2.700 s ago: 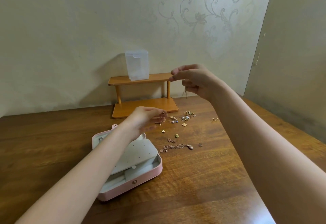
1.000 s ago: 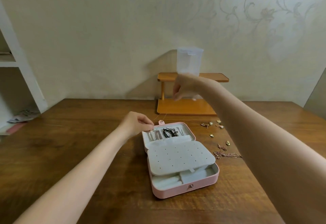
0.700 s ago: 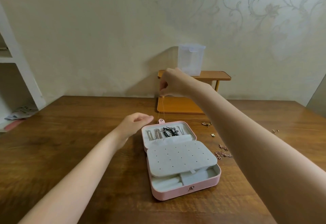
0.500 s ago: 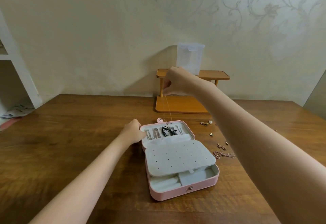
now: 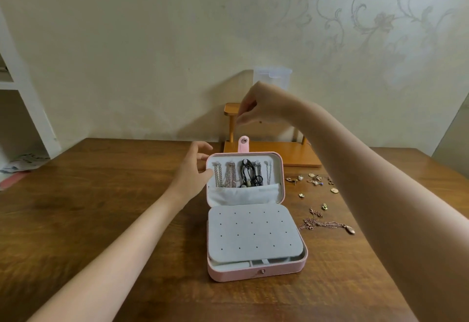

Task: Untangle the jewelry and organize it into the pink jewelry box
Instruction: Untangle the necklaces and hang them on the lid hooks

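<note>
One box (image 5: 256,269) lies open mid-table; the left hand (image 5: 193,172) props its lid, fingers relaxed. The right hand (image 5: 261,104), above it, pinches something too fine to see, probably a chain. Lowered carelessly, it could snag the five or so hung necklaces (image 5: 241,175). One rose chain (image 5: 327,225) and roughly ten small pieces (image 5: 314,182) wait right.

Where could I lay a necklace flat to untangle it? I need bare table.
Bare table left of the pink jewelry box, under the left hand, and in front of it. Right of the box is crowded: loose earrings and a chain.
</note>
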The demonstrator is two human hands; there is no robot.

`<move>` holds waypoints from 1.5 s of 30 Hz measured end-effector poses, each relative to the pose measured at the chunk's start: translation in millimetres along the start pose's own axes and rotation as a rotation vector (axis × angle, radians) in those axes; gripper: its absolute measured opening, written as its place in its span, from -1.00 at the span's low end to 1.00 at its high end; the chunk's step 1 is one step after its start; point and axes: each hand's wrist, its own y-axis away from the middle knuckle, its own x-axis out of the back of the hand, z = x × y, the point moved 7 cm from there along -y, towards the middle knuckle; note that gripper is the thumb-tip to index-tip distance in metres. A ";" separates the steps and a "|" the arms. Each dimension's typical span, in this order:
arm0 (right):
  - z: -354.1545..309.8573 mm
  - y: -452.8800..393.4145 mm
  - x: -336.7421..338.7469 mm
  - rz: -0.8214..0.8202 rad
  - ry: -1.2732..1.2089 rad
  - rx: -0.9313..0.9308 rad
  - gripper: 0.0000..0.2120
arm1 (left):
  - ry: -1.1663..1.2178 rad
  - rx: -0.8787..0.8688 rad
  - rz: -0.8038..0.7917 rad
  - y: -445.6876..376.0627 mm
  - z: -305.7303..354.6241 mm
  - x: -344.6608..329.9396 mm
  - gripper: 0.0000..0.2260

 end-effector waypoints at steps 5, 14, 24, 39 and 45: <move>-0.5 6.1 5.9 -0.006 0.026 -0.018 -0.82 | -0.081 -0.109 -0.065 -1.0 14.0 -2.8 -0.61; 18.8 20.0 25.2 0.006 0.047 -0.082 -0.83 | -0.408 -0.246 -0.304 -17.6 45.7 -29.7 -0.55; 51.4 32.0 19.0 -0.050 0.081 -0.182 -0.79 | -0.621 -0.305 -0.250 -23.8 66.1 -55.8 -0.45; 62.7 29.8 0.4 0.064 0.023 -0.144 -0.81 | -0.670 -0.187 -0.280 -32.5 71.3 -67.0 -0.25; 66.7 38.1 -11.8 0.034 0.002 -0.145 -0.82 | -0.699 -0.165 -0.278 -32.4 76.9 -71.1 -0.31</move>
